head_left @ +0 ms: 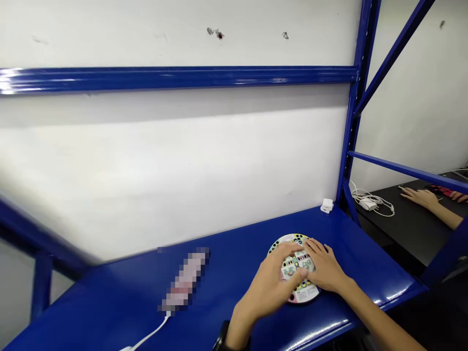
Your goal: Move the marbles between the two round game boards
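A round, flat board (307,294), printed with pale panels, green cartoon figures and dark oval spots, lies on the blue shelf top. Over its left side curves my left hand (268,285), thumb and index finger apart, with a black band at the wrist. My right hand (325,268) rests flat across the board's right side, fingers stretched out. The two thumbs come close together near the board's middle. Both hands cover parts of the print, and whatever lies under the palms is hidden.
A blurred-out long object (186,282) with a white cable (151,334) lies to the left. A white plug adapter (326,205) stands by the blue rack post (347,141). Beyond it, another person's hand (420,197) rests on a black table (409,229) near coiled white cables (380,202).
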Demonstrator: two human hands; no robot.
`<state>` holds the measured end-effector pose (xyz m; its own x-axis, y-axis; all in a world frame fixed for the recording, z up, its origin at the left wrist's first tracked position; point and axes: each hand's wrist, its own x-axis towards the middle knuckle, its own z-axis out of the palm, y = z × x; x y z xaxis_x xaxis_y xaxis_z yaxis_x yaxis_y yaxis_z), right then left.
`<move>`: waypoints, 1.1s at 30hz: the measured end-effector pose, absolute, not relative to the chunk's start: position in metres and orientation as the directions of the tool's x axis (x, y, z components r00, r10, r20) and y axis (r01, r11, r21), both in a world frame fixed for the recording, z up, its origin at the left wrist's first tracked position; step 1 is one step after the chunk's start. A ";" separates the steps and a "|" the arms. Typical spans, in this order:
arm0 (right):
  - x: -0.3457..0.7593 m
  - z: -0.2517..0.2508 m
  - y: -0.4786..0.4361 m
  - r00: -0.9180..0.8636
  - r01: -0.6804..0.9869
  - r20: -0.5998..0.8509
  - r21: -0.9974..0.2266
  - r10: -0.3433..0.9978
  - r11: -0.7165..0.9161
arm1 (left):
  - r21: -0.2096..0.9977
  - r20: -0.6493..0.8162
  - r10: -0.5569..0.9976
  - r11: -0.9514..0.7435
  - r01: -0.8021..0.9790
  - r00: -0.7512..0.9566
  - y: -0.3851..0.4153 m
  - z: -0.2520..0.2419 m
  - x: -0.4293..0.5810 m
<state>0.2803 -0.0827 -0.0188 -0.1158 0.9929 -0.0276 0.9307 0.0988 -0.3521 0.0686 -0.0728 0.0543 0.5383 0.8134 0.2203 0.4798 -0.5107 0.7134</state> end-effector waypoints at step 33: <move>0.281 0.015 -0.077 0.095 0.313 0.424 -0.872 0.901 0.377 | 0.984 0.180 0.973 -0.178 -0.031 0.144 -0.126 0.107 0.025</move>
<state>0.2814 -0.0768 0.0150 0.0954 0.9008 0.4237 0.3131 0.3769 -0.8717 0.0247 -0.1260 0.1075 0.1444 0.9730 0.1802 -0.0311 -0.1775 0.9836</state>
